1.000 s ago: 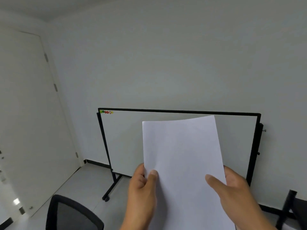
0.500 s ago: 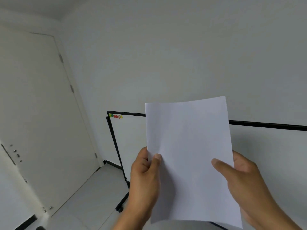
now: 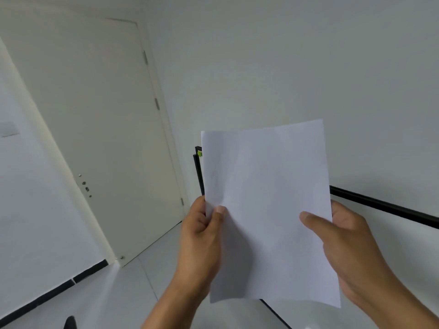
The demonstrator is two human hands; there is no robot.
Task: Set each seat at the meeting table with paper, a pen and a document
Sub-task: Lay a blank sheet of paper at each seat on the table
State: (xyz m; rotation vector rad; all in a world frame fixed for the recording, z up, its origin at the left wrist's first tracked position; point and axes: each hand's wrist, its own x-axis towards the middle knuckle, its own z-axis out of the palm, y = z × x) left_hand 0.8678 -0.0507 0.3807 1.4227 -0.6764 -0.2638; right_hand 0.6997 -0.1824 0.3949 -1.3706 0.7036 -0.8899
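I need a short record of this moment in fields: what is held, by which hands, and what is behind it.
held item: white paper, upright, blank on the side seen
left hand: pinches the paper's left edge, thumb in front
right hand: holds the right edge, thumb across the front
behind: whiteboard with black frame, partly hidden by the paper
left of scene: white door, closed
meeting table: not in view

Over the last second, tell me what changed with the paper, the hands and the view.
The view swung left: the door now fills the left side, the whiteboard slid right and is mostly hidden behind the paper, and the chair back seen earlier is almost out of frame. Nothing was let go: the left hand and right hand keep pinching the sheet's side edges, held upright.
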